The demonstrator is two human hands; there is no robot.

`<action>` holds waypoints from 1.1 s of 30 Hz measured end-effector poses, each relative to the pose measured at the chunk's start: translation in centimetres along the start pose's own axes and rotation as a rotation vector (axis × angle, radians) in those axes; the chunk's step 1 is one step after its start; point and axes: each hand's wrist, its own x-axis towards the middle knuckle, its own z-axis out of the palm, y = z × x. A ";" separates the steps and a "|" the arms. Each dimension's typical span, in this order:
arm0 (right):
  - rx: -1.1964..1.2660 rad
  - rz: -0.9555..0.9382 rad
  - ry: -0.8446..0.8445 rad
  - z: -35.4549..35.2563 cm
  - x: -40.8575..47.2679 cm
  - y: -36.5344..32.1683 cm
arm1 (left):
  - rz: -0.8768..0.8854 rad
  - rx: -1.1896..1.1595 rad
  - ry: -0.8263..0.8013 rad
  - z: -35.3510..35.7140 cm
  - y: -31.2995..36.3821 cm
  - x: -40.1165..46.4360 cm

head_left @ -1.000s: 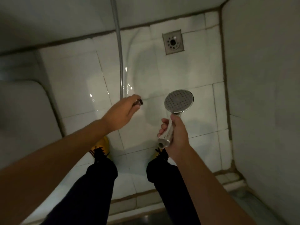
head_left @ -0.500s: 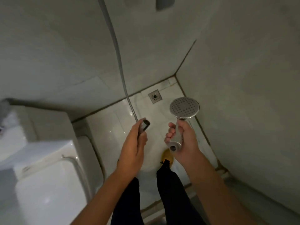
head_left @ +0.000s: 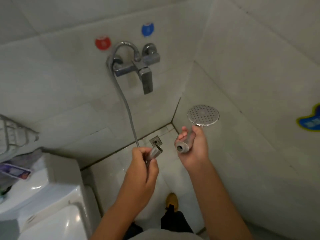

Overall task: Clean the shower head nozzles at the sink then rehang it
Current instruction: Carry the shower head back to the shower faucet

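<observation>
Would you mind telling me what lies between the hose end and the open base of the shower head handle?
Nothing: in the head view, only bare floor tile shows between the hose end and the shower head handle.

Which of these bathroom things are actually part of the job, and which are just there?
Part of the job:
shower head in the right hand
hose end in the left hand
wall mixer tap

Just there:
toilet tank
wire rack
floor drain
blue wall sticker
</observation>
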 end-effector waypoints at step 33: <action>-0.385 -0.661 0.073 0.0 -6.2 0.6 | -0.015 0.196 -0.178 0.6 1.8 -2.4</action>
